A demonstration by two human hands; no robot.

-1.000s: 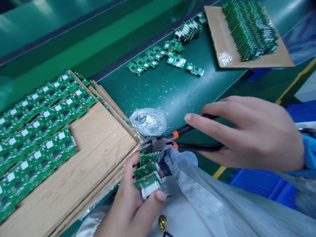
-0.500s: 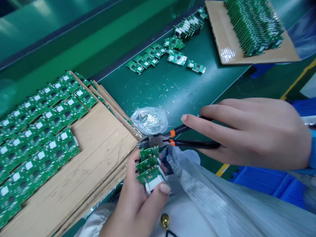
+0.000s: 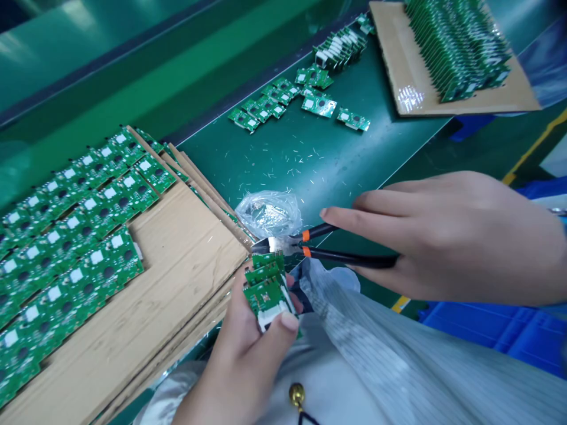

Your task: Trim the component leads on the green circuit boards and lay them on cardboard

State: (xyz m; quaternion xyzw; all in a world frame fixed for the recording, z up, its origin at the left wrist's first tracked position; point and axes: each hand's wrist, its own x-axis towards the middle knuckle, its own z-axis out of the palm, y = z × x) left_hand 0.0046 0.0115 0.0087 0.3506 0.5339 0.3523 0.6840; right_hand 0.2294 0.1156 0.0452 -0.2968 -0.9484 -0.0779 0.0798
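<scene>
Left hand (image 3: 239, 366) pinching a stack of green circuit boards (image 3: 268, 292); right hand (image 3: 456, 239) gripping orange-collared side cutters (image 3: 283, 245).
The left thumb (image 3: 289, 321) presses the stack's white-edged end, fingers curled behind it. The right fingers wrap the black handles, the jaws nearly closed just above the top board, beside the corner of a cardboard sheet (image 3: 177, 283) bearing more boards.

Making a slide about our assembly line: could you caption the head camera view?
Left hand holds green circuit boards beside the black-handled pliers in the right hand.
</scene>
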